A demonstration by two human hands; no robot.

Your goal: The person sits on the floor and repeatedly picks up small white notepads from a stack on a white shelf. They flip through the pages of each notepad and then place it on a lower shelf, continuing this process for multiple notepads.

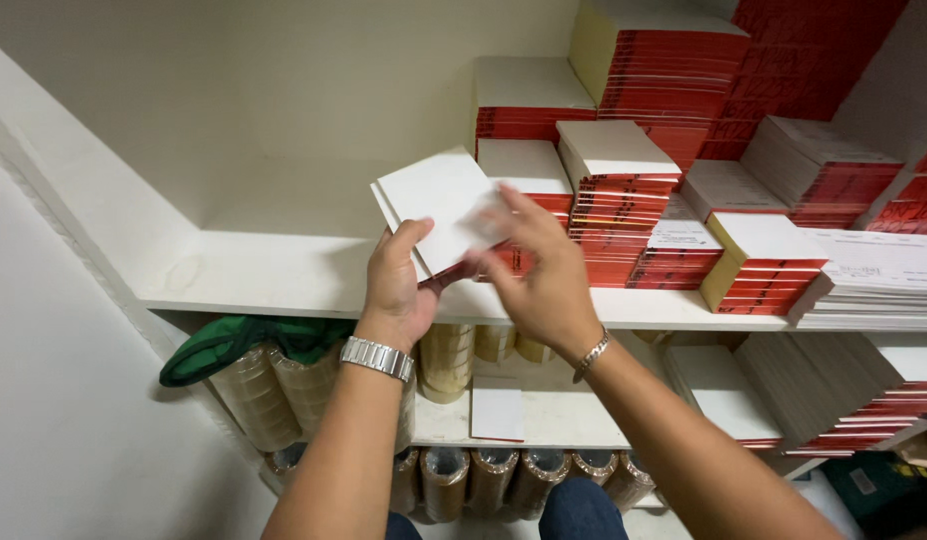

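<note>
My left hand grips a small stack of white pads with red spines, held tilted above the front edge of the white shelf. A metal watch sits on that wrist. My right hand, with a thin bracelet, lies over the right side of the same stack, its fingers blurred on the top sheet. Behind the hands, stacks of red-spined pads with white tops stand on the shelf.
More red-and-white pad stacks fill the shelf's right side and back. Below, rolls of clear tape, a green cloth, a single white pad and further pad stacks sit on lower shelves. A white wall stands left.
</note>
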